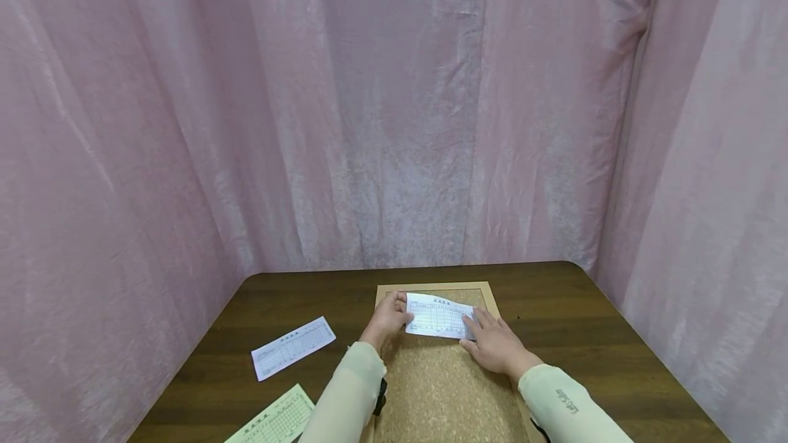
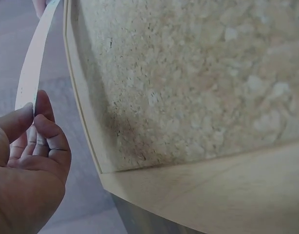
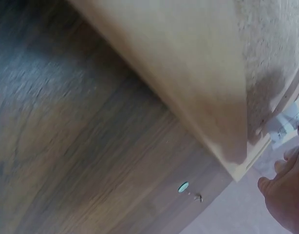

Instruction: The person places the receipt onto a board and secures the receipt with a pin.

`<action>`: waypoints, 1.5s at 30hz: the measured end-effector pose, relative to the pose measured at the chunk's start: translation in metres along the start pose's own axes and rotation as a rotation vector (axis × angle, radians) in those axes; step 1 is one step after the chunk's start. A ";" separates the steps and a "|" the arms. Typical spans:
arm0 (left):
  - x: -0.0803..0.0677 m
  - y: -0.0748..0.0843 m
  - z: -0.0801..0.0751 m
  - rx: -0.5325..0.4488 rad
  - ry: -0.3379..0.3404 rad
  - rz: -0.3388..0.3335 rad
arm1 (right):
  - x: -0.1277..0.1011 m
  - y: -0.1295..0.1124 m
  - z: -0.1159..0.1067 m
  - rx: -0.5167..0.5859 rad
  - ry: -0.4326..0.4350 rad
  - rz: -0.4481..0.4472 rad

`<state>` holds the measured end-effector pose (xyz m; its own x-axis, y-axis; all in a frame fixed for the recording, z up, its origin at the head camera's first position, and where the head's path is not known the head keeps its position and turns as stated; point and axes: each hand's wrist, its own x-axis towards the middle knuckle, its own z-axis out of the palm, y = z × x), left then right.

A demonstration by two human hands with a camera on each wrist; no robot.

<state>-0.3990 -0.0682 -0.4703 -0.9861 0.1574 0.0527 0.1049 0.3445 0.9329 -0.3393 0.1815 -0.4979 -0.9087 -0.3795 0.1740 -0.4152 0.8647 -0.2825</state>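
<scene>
A white paper slip printed with a table [image 1: 438, 316] spans both hands over the far part of a wood-framed cork board [image 1: 449, 388]. My left hand [image 1: 390, 316] pinches the slip's left end, thumb in front and fingers behind. Seen nearly edge-on in the left wrist view, the slip [image 2: 32, 66] bends gently away from the thumb and forefinger. My right hand [image 1: 494, 344] lies over the slip's right end, its fingers extended and touching the paper. In the right wrist view only part of the right hand [image 3: 288, 190] shows, beside the board's corner.
Another white printed slip [image 1: 293, 347] lies on the dark wooden table [image 1: 554, 333], left of the board. A green printed slip [image 1: 277, 419] lies nearer, partly behind the left sleeve. A small green oval thing [image 3: 183, 186] sits off the board's corner. Pink curtains [image 1: 394, 122] surround the table.
</scene>
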 end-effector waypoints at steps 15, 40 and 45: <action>0.001 -0.014 0.001 0.092 0.068 -0.052 | 0.006 -0.010 0.011 0.003 -0.069 0.039; 0.005 -0.017 -0.008 0.113 0.080 -0.009 | 0.006 -0.015 0.015 -0.033 -0.188 0.118; 0.003 -0.015 -0.010 0.137 0.072 -0.004 | 0.006 -0.015 0.014 -0.030 -0.192 0.123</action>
<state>-0.4052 -0.0820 -0.4802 -0.9927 0.0908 0.0795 0.1130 0.4685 0.8762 -0.3394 0.1612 -0.5058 -0.9452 -0.3236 -0.0437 -0.3018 0.9168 -0.2617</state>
